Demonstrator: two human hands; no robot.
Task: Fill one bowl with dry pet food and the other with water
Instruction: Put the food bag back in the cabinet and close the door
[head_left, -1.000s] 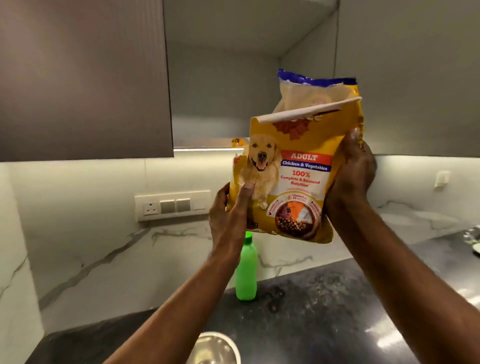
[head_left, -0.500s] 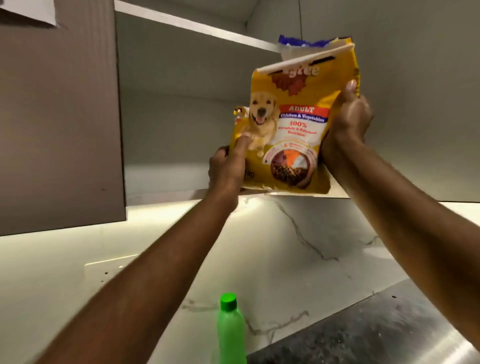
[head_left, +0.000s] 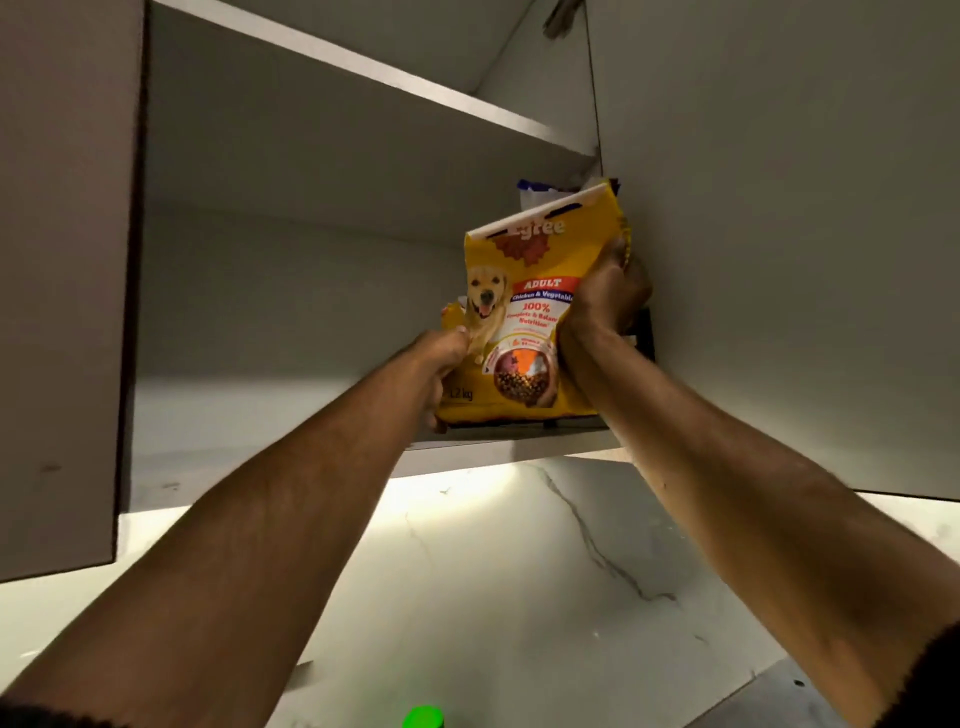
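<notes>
Yellow bag (head_left: 524, 322) of dog food stands upright at the right end of the lower shelf (head_left: 509, 447) in an open wall cabinet, against its side wall. The left hand (head_left: 441, 364) grips its lower left edge; the right hand (head_left: 605, 296) clasps its right side. A green cap (head_left: 423, 718) shows below.

The yellow pet food bag (head_left: 524, 322) stands upright at the near right corner of the lower cupboard shelf (head_left: 498, 447). Its front shows a golden dog, the words "ADULT" and "Chicken & Vegetable", and a picture of kibble. The top is folded over, with a blue and white edge behind it.
</notes>
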